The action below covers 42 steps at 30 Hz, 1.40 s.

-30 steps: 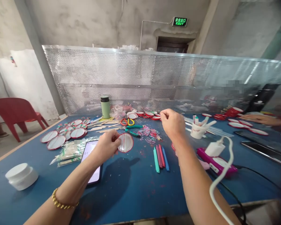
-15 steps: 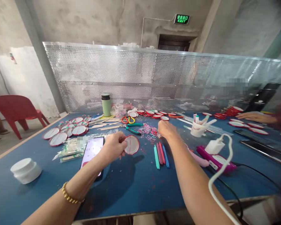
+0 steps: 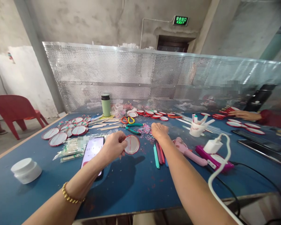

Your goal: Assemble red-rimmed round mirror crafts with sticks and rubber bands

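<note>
Left hand (image 3: 114, 145) pinches red-rimmed disc (image 3: 133, 144) inside front edge of desk (image 3: 135, 200); slack grip could drop it. Right hand (image 3: 159, 130): fingers, cannot tell.

Red-rimmed disc (image 3: 132, 144) in left grip (image 3: 114, 144)

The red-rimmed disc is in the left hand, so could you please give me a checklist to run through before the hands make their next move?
1. Left hand has the red-rimmed disc: ok, pinched at its edge.
2. Right hand has something gripped: cannot tell, the fingertips are hidden.
3. Loose coloured loops lie close to the right hand: ok, just beside it in view.
4. Teal-handled pliers are out of both hands: ok, lying beyond the disc.
5. Smartphone is fully visible: not ok, the left forearm covers part of it.
</note>
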Available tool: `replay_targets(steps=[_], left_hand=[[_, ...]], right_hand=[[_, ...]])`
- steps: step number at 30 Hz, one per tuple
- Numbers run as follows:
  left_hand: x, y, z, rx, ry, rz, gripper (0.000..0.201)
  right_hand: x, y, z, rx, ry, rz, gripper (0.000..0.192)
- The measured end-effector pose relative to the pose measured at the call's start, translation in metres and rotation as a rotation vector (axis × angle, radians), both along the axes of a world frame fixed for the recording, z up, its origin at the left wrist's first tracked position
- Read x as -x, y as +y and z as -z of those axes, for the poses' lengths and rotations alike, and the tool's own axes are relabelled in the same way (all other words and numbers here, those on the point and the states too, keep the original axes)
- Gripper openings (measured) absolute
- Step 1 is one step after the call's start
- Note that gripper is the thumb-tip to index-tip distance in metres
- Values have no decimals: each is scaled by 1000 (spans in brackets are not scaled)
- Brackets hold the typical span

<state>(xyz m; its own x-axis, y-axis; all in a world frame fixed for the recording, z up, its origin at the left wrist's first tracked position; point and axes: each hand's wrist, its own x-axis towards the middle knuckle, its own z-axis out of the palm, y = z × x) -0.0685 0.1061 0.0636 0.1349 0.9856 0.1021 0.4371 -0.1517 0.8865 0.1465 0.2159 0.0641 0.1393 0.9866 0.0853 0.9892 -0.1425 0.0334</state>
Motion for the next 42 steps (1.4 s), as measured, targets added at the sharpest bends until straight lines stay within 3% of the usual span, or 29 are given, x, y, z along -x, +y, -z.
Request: replay_targets(steps=[9, 17, 22, 28, 37, 42], left_hand=[[2, 1, 2, -32, 67, 2, 15], [1, 2, 3, -64, 124, -2, 11], [2, 2, 5, -73, 133, -12, 11], [2, 2, 4, -73, 149, -7, 11], [1, 0, 2, -79, 156, 5, 10], [3, 0, 3, -87, 155, 1, 10]], right_hand=[[-15, -2, -14, -69, 67, 3, 24], [-17, -10, -21, -99, 75, 6, 29], [-12, -11, -19, -23, 40, -72, 25], [-6, -6, -7, 70, -10, -112, 34], [17, -7, 5, 26, -34, -162, 35], [9, -9, -3, -36, -14, -139, 34]])
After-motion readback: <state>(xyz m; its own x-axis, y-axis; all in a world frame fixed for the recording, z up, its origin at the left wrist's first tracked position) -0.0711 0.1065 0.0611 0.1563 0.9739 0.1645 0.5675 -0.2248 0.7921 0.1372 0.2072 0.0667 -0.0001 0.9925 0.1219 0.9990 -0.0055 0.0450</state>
